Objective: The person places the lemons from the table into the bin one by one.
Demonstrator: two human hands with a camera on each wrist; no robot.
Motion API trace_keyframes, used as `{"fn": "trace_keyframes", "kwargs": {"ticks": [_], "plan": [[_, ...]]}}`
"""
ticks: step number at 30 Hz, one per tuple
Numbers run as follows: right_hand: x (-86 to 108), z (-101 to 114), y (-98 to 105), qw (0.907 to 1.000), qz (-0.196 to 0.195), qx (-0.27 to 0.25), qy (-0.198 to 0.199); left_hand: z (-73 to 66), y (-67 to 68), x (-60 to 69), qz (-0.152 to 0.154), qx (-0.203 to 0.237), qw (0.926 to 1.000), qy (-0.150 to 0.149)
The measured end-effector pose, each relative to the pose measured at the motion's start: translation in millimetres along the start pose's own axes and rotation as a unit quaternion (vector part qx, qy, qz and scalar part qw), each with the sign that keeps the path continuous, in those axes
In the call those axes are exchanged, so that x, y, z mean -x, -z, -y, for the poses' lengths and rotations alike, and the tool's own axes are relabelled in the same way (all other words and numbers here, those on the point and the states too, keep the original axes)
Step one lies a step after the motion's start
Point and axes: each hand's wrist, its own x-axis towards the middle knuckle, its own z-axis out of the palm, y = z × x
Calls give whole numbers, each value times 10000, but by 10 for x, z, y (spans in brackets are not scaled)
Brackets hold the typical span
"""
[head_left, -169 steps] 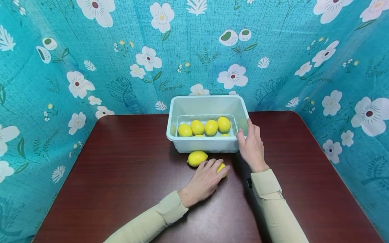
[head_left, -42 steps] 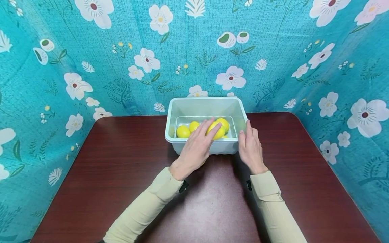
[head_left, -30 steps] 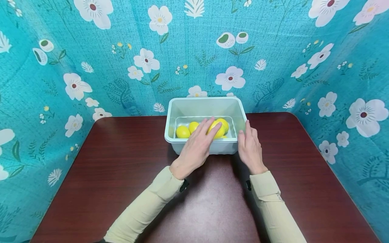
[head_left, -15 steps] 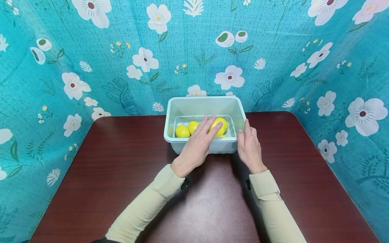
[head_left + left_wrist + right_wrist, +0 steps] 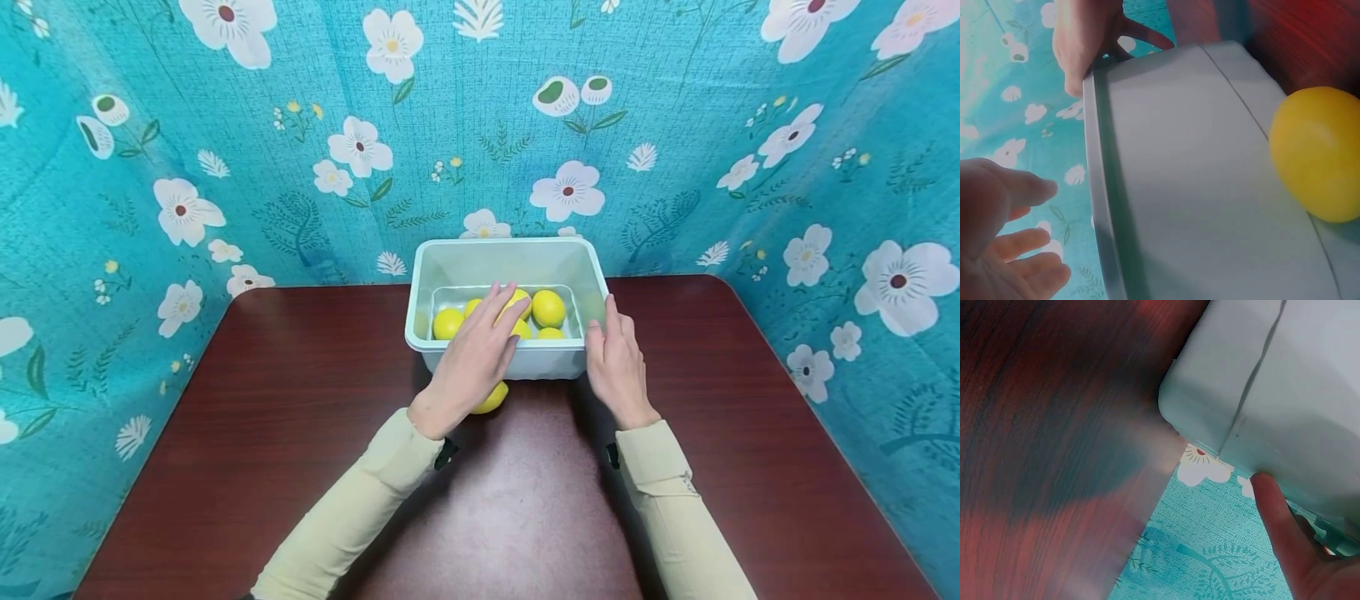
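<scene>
A pale blue-green plastic bin [image 5: 510,360] stands near the table's far edge with several yellow lemons [image 5: 548,309] inside. My left hand [image 5: 463,367] is over the bin's front rim, its fingers relaxed above the lemons; in the left wrist view nothing lies between its fingers [image 5: 1029,240]. Below the left palm, one lemon [image 5: 491,398] rests on the table in front of the bin, partly hidden by that hand. My right hand [image 5: 619,367] grips the bin's front right corner. In the right wrist view one finger [image 5: 1275,512] presses on the bin's outer wall [image 5: 1310,400].
The dark red-brown wooden table [image 5: 315,400] has rounded far corners. Teal floral cloth [image 5: 480,125] hangs behind it and at both sides, close behind the bin.
The left hand carried a lemon from the table into the bin and let it go. It has since drawn back slightly left. The right hand keeps its grip on the bin.
</scene>
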Motion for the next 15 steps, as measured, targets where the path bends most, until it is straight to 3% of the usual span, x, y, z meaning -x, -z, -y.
{"fn": "trace_keyframes", "kwargs": {"ticks": [8,15], "plan": [[-5,-6,5,10000,-32,-26,6,48,38,88,-376,-152,9991,-82],[-12,-14,-8,10000,-58,-60,44,35,75,156,-441,-212,9988,-80]]}}
